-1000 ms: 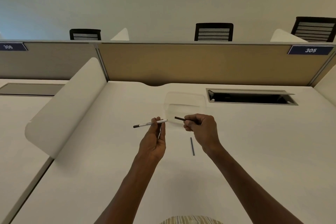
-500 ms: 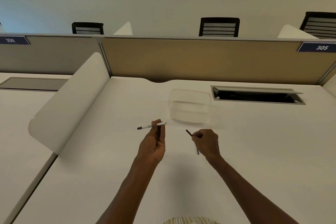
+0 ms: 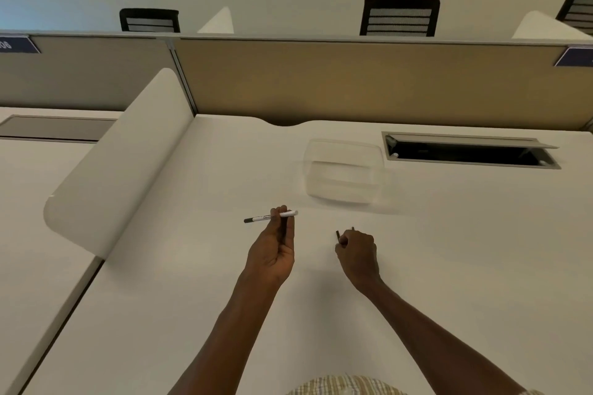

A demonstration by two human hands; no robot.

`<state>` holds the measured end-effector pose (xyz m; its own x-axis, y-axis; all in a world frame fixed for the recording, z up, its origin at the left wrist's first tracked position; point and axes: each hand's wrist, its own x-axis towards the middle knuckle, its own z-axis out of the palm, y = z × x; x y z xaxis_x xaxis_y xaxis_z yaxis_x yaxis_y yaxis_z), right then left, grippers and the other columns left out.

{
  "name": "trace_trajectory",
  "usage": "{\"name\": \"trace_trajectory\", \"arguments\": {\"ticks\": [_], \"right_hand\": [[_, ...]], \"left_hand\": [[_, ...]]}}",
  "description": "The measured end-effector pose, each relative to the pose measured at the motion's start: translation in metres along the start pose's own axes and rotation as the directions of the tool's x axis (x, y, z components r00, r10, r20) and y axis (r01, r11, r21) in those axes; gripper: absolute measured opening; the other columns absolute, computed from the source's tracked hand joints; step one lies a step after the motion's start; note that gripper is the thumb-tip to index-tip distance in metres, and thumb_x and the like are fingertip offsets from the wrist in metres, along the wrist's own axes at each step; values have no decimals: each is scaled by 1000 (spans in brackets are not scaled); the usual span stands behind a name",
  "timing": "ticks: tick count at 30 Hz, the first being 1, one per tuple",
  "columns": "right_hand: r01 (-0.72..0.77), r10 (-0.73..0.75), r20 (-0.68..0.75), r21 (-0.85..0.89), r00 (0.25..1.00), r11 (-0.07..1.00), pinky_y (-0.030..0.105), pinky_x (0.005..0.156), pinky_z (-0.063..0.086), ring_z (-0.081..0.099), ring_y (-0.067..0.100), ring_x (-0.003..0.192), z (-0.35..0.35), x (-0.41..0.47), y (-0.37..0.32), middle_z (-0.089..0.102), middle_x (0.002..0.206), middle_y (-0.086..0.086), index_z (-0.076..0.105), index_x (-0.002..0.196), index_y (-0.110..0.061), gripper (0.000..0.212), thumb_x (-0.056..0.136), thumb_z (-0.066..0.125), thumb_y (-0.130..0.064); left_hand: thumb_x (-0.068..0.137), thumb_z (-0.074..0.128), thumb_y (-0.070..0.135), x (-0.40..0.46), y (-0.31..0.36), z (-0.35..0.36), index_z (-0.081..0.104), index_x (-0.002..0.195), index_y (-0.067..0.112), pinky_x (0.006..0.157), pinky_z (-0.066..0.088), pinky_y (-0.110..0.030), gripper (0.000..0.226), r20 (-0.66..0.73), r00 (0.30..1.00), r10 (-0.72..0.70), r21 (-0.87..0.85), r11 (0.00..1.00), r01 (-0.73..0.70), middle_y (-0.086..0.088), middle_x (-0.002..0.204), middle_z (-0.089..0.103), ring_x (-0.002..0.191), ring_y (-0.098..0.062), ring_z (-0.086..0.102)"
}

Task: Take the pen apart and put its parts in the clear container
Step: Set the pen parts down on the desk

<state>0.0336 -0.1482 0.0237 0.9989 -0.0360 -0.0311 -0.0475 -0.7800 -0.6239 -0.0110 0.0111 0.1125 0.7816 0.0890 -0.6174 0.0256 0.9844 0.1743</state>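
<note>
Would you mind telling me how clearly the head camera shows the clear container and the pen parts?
Head view: the clear container is smeared by motion blur, edges faint against the white desk; the pen barrel in the left hand reads fairly sharp; wide-angle bowing curves the divider.

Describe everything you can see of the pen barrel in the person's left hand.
The pen barrel is a slim white tube, seemingly plastic, with small dark print and a dark tip at its left end. It lies almost level, its right end slightly higher, pinched by the left hand above the desk, short of the clear container.
</note>
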Motion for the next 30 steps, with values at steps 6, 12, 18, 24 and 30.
{"name": "trace_trajectory", "arguments": {"ticks": [6,12,18,24,30], "right_hand": [[-17,13,64,64,998,998,31,61,47,60,26,66,4,0,1,66,65,8,61,70,-2,15,81,70,-7],[-40,28,111,102,993,994,28,54,40,54,17,59,2,2,2,64,66,7,60,70,-2,18,76,76,-9],[-32,22,120,78,993,996,31,58,45,58,21,66,0,1,0,65,70,8,60,72,-4,14,77,73,-6],[-31,23,136,56,990,998,35,63,50,61,28,72,-2,1,-1,66,76,11,61,76,-3,11,76,73,-4],[-14,7,94,79,996,997,36,68,52,63,25,73,-6,1,3,68,75,9,64,78,-1,8,79,70,-7]], "left_hand": [[86,67,9,8,4,-3,62,116,-6,100,50,-33,35,-17,1000,0,-9,1000,0,-13,118,68,114,-21,65],[87,66,10,9,2,-1,64,110,-6,94,54,-30,29,-9,1000,-2,0,1000,2,-13,110,70,102,-21,68],[86,67,10,8,0,-1,65,109,-6,82,59,-31,28,-5,1000,-3,7,1000,3,-13,109,71,100,-21,70],[88,66,10,5,0,1,65,106,-6,81,60,-32,25,2,1000,4,16,1000,-4,-14,106,72,99,-22,70],[89,65,9,3,-4,4,64,109,-7,96,53,-33,26,4,1000,4,32,999,-4,-15,108,71,100,-23,69]]}}
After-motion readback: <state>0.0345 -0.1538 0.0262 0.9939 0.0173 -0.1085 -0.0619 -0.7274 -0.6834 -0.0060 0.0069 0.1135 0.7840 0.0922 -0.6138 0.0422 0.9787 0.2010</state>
